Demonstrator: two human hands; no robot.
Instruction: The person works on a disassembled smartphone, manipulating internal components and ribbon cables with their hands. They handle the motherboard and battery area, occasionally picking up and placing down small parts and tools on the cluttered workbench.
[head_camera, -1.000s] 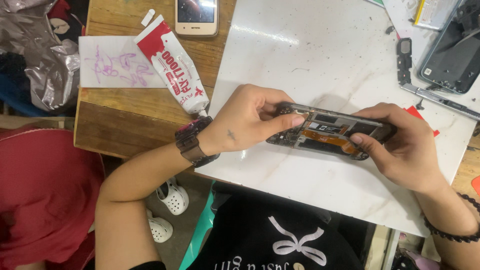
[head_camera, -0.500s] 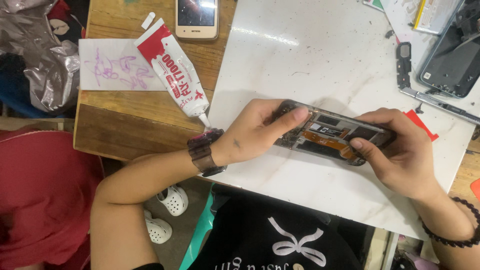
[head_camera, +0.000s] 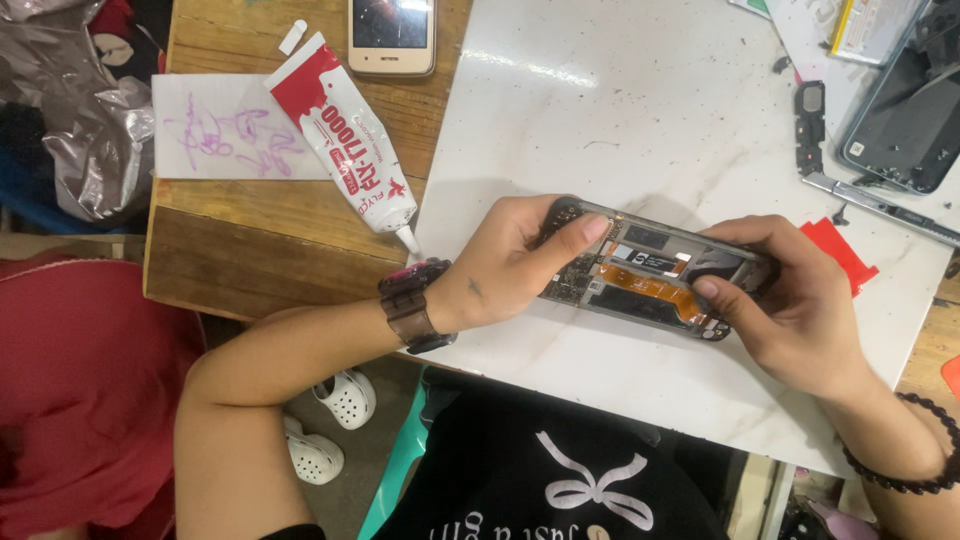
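Gaping opened phone (head_camera: 650, 282), orange ribbon exposed

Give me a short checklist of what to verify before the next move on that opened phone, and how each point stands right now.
1. Both hands on the opened phone: ok. The left hand grips one end and the right hand the other.
2. Phone over the white slab, not past its edge: ok.
3. Inner parts exposed and facing up: ok; the orange ribbon shows.
4. Right thumb pressing only where meant: cannot tell; it lies on the inner parts.
5. Glue tube capped and clear of the work: cannot tell about the cap; its nozzle lies beside the left wrist.
6. Loose parts kept apart: ok; the second phone body lies at the far corner.
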